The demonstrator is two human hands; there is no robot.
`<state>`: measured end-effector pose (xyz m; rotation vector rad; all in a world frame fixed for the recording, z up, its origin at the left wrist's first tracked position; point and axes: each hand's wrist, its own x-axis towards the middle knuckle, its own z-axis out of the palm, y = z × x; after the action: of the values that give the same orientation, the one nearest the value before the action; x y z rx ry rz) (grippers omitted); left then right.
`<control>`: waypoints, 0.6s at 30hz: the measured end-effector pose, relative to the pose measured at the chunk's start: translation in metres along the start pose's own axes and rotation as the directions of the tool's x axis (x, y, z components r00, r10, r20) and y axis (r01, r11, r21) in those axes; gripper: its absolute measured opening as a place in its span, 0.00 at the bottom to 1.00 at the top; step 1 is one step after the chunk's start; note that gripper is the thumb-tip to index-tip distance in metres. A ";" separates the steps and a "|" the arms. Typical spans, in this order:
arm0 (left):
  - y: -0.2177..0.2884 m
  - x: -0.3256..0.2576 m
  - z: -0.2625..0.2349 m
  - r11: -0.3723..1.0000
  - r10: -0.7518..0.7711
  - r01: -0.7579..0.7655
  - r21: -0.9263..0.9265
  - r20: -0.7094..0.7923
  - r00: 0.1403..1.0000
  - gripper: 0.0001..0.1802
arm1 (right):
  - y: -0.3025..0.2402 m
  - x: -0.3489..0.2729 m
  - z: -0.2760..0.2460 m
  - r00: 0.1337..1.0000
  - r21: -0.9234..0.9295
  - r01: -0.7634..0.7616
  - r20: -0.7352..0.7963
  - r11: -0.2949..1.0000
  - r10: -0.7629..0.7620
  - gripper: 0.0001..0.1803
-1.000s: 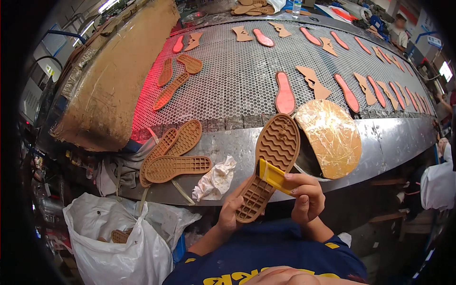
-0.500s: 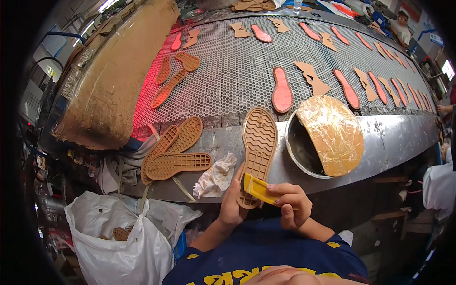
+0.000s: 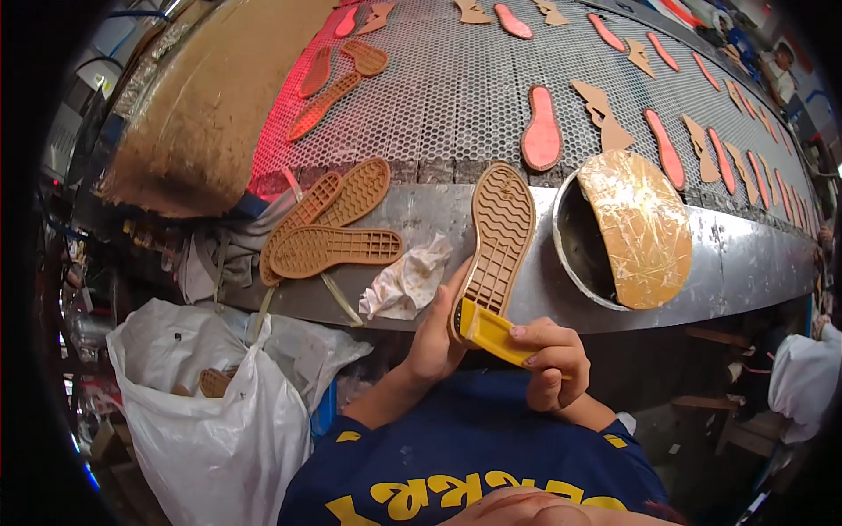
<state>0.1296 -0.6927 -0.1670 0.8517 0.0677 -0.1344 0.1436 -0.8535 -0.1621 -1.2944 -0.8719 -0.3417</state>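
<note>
My left hand (image 3: 438, 337) grips a tan patterned shoe sole (image 3: 502, 228) along the left side of its heel end. The sole's toe points away, over the bench edge, with the grid-and-wave tread showing. My right hand (image 3: 557, 364) pinches a flat yellow scraper (image 3: 498, 336), whose tip lies against the heel of that sole. Left of it, a crumpled white paper (image 3: 408, 279) lies on the metal bench edge (image 3: 430, 207), beside several stacked tan soles (image 3: 338, 250). On the right stands a round metal pot (image 3: 572, 237), partly covered by a tan, shiny lid board (image 3: 645, 232).
Beyond the bench edge, a mesh conveyor (image 3: 438, 96) carries pink-faced insoles (image 3: 541, 131), tan cut pieces (image 3: 605, 114) and brown soles (image 3: 324, 105). A large worn board cover (image 3: 210, 105) stands at left. A white sack (image 3: 210, 421) hangs below. Another person (image 3: 781, 70) is far right.
The whole view has tilted down, so bench things appear higher and slightly right. The scraper's tip has slid a little toward the heel's left edge. Both hands keep their grips.
</note>
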 end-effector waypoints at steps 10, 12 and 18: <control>0.006 0.002 0.000 0.993 -0.110 0.110 -0.037 0.002 0.994 0.40 | 0.005 0.003 -0.001 0.994 0.121 -0.101 -0.034 0.987 0.106 0.12; 0.010 0.002 0.000 0.989 -0.135 0.133 -0.060 -0.031 0.990 0.40 | 0.006 0.003 -0.001 0.990 0.155 -0.132 -0.031 0.979 0.138 0.13; 0.010 0.004 -0.003 0.980 -0.179 0.173 -0.101 -0.046 0.983 0.40 | 0.006 0.007 -0.009 0.968 0.142 -0.249 0.022 0.958 0.248 0.12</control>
<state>0.1351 -0.6837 -0.1620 0.7516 0.1999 -0.2720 0.1551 -0.8584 -0.1616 -1.2530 -0.7131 -0.0759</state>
